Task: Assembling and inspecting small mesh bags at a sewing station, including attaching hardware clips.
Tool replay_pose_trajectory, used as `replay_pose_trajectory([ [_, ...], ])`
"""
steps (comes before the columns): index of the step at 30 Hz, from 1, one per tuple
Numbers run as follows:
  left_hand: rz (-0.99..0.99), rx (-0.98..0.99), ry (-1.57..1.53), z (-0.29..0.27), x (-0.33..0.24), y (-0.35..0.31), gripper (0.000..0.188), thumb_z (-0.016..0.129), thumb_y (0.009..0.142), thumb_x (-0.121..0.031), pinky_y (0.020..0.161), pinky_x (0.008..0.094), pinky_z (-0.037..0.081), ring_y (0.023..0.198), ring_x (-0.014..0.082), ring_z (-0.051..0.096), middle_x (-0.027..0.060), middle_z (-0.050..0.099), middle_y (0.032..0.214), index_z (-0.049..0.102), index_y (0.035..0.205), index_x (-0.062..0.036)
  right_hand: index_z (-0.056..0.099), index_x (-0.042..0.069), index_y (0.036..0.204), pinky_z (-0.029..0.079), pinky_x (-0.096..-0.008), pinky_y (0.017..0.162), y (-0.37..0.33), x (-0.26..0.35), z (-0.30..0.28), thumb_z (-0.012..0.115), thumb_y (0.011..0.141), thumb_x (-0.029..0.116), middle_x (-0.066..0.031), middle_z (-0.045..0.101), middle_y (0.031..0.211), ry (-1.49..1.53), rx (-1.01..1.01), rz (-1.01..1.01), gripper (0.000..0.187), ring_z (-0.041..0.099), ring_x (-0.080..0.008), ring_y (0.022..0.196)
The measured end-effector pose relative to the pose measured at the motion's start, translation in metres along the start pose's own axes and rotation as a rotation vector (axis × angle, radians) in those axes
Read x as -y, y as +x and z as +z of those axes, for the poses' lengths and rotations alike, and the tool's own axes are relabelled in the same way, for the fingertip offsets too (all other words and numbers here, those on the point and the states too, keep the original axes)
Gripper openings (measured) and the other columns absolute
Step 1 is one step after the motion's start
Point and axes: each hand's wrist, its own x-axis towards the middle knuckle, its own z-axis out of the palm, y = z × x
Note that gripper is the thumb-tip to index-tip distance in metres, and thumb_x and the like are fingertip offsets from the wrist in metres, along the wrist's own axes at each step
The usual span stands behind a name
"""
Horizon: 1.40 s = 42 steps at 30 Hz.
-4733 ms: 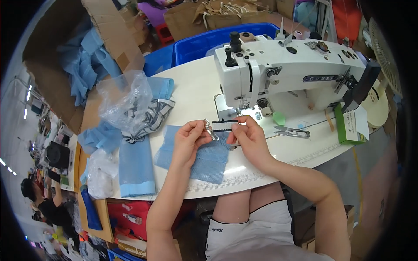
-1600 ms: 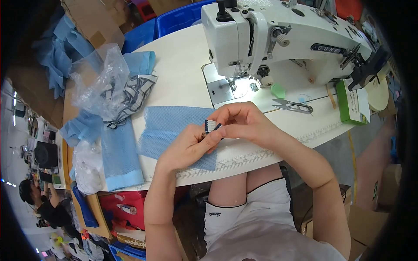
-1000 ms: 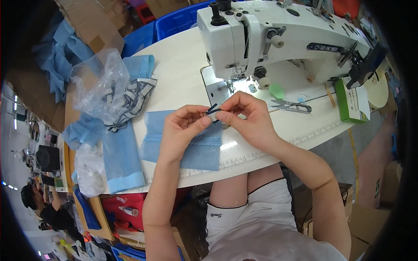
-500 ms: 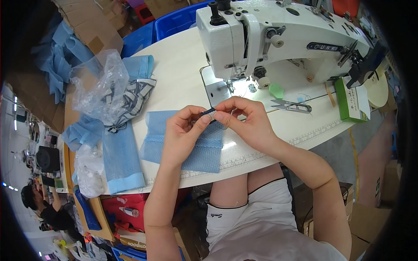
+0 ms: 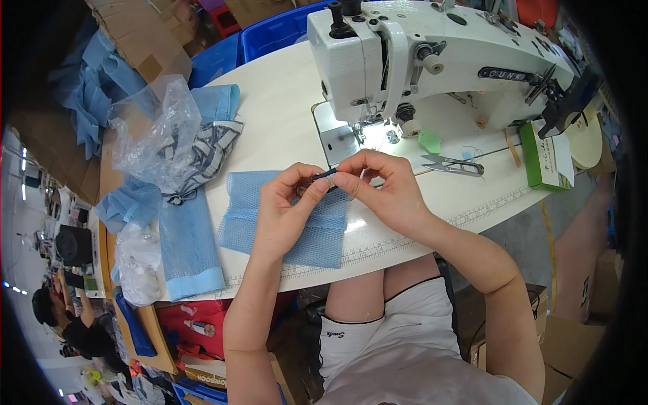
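Note:
Pinched between the fingertips of both hands is a small, dark navy strip (image 5: 325, 174), perhaps a folded tape; most of it is hidden by the fingers. My left hand (image 5: 287, 209) closes on its left end and my right hand (image 5: 385, 192) on its right end, thumbs nearly meeting. Beneath them a light blue mesh fabric piece (image 5: 246, 209) lies flat on the white table (image 5: 270, 101). Just beyond the hands stands a white sewing machine (image 5: 432, 61), its needle area and metal plate (image 5: 336, 142) close to the fingertips.
Thread snips (image 5: 453, 165), a green plastic piece (image 5: 429, 142) and a green-and-white box (image 5: 543, 155) lie right. On the left are a clear plastic bag (image 5: 158, 128), striped straps (image 5: 209, 155) and another blue mesh piece (image 5: 189, 243). Another person (image 5: 81, 331) works far left.
Both hands stay in nearly the same place. Slightly more of the dark strip shows between the fingertips; the view has shifted very slightly.

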Motion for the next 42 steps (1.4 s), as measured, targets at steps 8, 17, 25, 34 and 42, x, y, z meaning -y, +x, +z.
replay_pose_trajectory([
  [8, 0.146, -0.101, 0.261, 0.008, -0.005, 0.0, 0.034, 0.084, 0.086, -0.015, 0.084, 0.0284, 0.048, 0.091, 0.0141, 0.06, 0.0047, 0.067, 0.097, 0.066, 0.111, -0.0016, 0.072, 0.002, 0.093, 0.045, -0.0264, 0.067, 0.003, 0.002, -0.008, 0.076, 0.091, 0.015, -0.0008, 0.068, 0.081, -0.066, -0.012, 0.026, 0.014, 0.053, -0.0089, 0.072],
  [17, 0.158, 0.08, 0.986, 0.019, -0.023, -0.031, 0.054, 0.09, 0.074, -0.024, 0.096, 0.0365, 0.042, 0.103, 0.0258, 0.052, 0.0093, 0.054, 0.107, 0.054, 0.11, -0.0036, 0.069, 0.0, 0.089, 0.041, -0.024, 0.058, 0.005, 0.006, -0.015, 0.076, 0.091, 0.012, 0.0004, 0.064, 0.074, 0.009, -0.079, 0.067, 0.014, 0.048, -0.0044, 0.066],
  [25, 0.053, -0.021, 0.673, -0.005, -0.004, -0.016, 0.02, 0.072, 0.086, -0.008, 0.084, 0.0279, 0.046, 0.089, 0.0151, 0.055, 0.0049, 0.059, 0.093, 0.057, 0.098, -0.0013, 0.07, -0.001, 0.089, 0.043, -0.0237, 0.066, 0.011, 0.005, -0.023, 0.076, 0.092, 0.015, 0.0007, 0.065, 0.078, 0.27, -0.171, 0.156, 0.017, 0.052, -0.0044, 0.07],
  [34, 0.146, -0.221, 0.428, 0.017, 0.009, -0.007, 0.008, 0.067, 0.091, -0.001, 0.08, 0.0279, 0.051, 0.083, 0.0145, 0.062, 0.0072, 0.066, 0.087, 0.06, 0.096, 0.001, 0.072, 0.005, 0.099, 0.045, -0.0229, 0.08, 0.005, 0.009, -0.034, 0.074, 0.094, 0.024, -0.0012, 0.068, 0.09, 0.712, 0.124, 0.568, 0.02, 0.059, -0.0085, 0.083],
  [42, 0.088, -0.08, 0.431, 0.014, 0.002, -0.002, 0.011, 0.07, 0.091, -0.001, 0.082, 0.0299, 0.052, 0.088, 0.0178, 0.066, 0.0093, 0.069, 0.092, 0.065, 0.1, 0.0006, 0.054, 0.008, 0.094, 0.045, -0.0359, 0.103, 0.009, 0.0, -0.057, 0.065, 0.103, 0.02, -0.0086, 0.064, 0.125, 0.155, 0.842, 0.241, 0.018, 0.057, -0.0164, 0.118],
])
